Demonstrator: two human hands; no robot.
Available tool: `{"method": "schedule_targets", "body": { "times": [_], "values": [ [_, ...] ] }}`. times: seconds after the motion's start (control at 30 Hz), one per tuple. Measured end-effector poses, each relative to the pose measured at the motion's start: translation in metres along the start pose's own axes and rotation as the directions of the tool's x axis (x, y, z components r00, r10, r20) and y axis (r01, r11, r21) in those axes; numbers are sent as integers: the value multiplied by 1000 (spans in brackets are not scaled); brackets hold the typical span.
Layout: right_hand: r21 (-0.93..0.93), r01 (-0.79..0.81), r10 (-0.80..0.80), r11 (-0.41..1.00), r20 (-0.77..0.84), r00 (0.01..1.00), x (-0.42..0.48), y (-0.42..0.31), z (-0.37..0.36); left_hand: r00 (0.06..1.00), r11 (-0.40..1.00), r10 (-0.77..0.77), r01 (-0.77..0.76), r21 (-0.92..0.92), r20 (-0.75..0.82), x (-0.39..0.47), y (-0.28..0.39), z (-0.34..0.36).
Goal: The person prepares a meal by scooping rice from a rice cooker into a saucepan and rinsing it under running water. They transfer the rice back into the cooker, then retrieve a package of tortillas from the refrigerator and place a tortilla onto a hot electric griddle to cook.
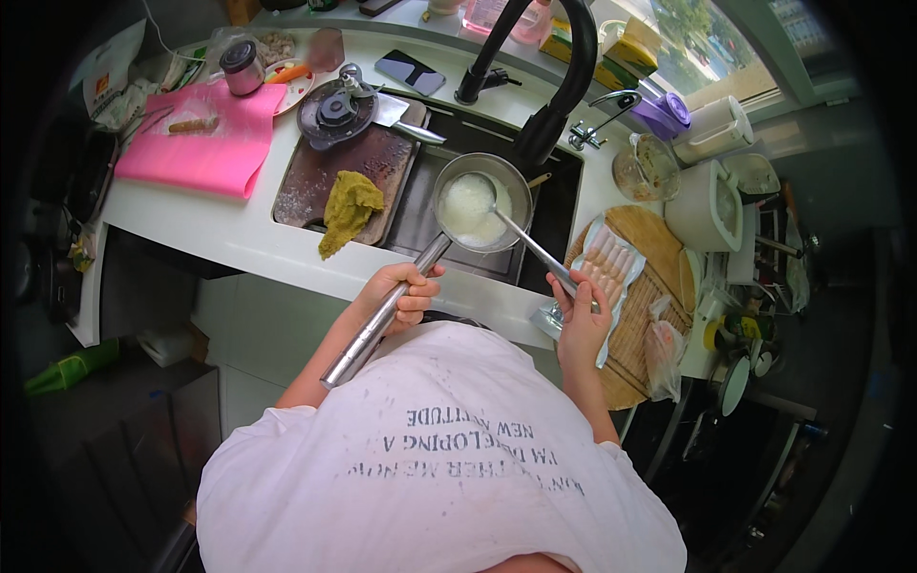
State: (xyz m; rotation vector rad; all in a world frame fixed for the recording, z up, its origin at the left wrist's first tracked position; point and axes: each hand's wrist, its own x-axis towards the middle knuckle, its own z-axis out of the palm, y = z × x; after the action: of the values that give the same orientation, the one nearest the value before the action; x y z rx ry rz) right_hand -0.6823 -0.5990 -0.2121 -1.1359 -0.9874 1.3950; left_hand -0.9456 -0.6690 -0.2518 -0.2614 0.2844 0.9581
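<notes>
My left hand (402, 295) grips the long metal handle of a small saucepan (438, 188), whose bowl is over the sink (423, 208). Inside the pan is a pale, foamy, whitish liquid (467, 204). My right hand (582, 308) holds the handle of a metal spoon or ladle (534, 243); its head dips into the liquid, partly hidden by foam. A crumpled olive-yellow cloth (349, 209) lies left of the pan, on a dark cutting board (304, 190) at the sink's left side.
A black faucet (555, 114) arches over the sink. To the right, a vacuum pack of sausages (609, 261) rests on a round wooden board (637, 336). A food processor lid (337, 114), a cleaver (410, 129), a phone (410, 71) and a pink mat (208, 157) are on the left.
</notes>
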Motion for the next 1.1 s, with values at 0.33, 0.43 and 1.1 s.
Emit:
{"method": "schedule_targets", "body": {
  "times": [0.33,0.43,1.1],
  "values": [
    [-544,786,-396,293,680,618,-2,-11,7,1000,1000,16,-16,-2,-24,-6,1,0],
    [-549,798,-401,248,692,600,-6,10,17,1000,1000,10,-10,7,-22,-6,0,0],
    [-516,702,-303,491,655,692,23,-22,-8,995,1000,15,-18,-22,-97,1,1,1]
  ]
}}
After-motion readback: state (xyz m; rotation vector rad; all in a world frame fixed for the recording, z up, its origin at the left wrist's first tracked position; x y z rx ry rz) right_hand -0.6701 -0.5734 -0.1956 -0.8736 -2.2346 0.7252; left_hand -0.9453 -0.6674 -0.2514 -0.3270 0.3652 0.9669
